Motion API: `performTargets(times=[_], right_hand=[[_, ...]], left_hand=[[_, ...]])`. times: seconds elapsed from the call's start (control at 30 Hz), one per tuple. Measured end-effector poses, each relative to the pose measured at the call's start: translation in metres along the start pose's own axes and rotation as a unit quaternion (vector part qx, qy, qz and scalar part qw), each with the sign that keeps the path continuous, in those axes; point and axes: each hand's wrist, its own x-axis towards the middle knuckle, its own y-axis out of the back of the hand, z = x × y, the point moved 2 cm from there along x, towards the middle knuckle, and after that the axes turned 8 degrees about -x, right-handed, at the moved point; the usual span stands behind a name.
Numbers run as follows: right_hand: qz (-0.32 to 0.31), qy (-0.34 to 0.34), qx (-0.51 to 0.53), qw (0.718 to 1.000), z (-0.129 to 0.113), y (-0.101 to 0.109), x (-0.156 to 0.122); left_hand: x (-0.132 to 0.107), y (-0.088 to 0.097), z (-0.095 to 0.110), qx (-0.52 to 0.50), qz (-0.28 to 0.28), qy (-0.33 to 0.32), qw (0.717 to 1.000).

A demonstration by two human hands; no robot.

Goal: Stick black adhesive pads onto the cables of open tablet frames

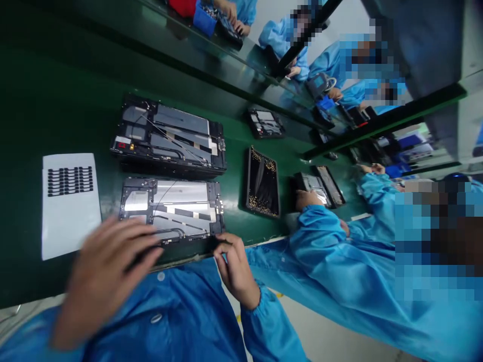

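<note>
An opened tablet (181, 193), its silver batteries and black cables showing, lies flat on the green bench in front of me. My left hand (109, 266) is over its lower left corner, blurred, fingers stretched out and a little apart; I see nothing held in it. At the lower right corner my right hand (234, 266) grips the tablet's edge with bent fingers. Just behind stands a stack of similar opened tablets (169, 133), with a thin cable lying loose across the top one. To the left is a white sheet (70, 221) bearing rows of small black stickers (70, 181).
A black tray (262, 181) of black cables with gold-coloured ends sits to the right. Beyond it is another opened device (266, 123). A co-worker's hand (309, 199) works on a device at the right. A dark shelf post (385, 120) crosses the far side; other people sit beyond.
</note>
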Motion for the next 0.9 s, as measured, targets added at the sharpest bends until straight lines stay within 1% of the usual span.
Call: performTargets(times=[0.03,0.07,0.1,0.13,0.17,0.23,0.3,0.37,0.57,0.9], right_hand=[[-0.001,0.006,-0.007,1.0,0.003,0.0,0.006],[-0.003,0.015,-0.012,1.0,0.005,-0.001,0.012],[-0.004,0.023,-0.018,1.0,0.006,-0.002,0.018],[-0.004,0.03,-0.026,0.999,0.006,-0.003,0.023],[-0.006,0.034,-0.034,0.999,0.006,-0.004,0.027],[-0.01,0.037,-0.05,0.998,0.007,-0.007,0.031],[-0.015,0.035,-0.057,0.998,0.007,-0.009,0.03],[-0.017,0.033,-0.06,0.998,0.007,-0.01,0.028],[-0.023,0.028,-0.084,0.996,0.005,-0.013,0.026],[-0.041,0.027,-0.113,0.992,0.002,-0.009,0.028]], left_hand=[[0.007,-0.02,0.021,-0.002,-0.027,-0.032,0.999],[0.014,-0.038,0.037,-0.005,-0.032,-0.043,0.999],[0.019,-0.054,0.047,-0.007,-0.035,-0.051,0.998],[0.024,-0.067,0.052,-0.006,-0.036,-0.048,0.998],[0.027,-0.078,0.053,-0.003,-0.036,-0.042,0.998],[0.028,-0.09,0.048,0.006,-0.039,-0.027,0.999],[0.026,-0.094,0.041,0.009,-0.038,-0.019,0.999],[0.023,-0.093,0.037,0.008,-0.042,-0.017,0.999],[0.023,-0.091,0.04,0.006,-0.055,-0.016,0.998],[0.023,-0.091,0.039,-0.002,-0.054,-0.015,0.998]])
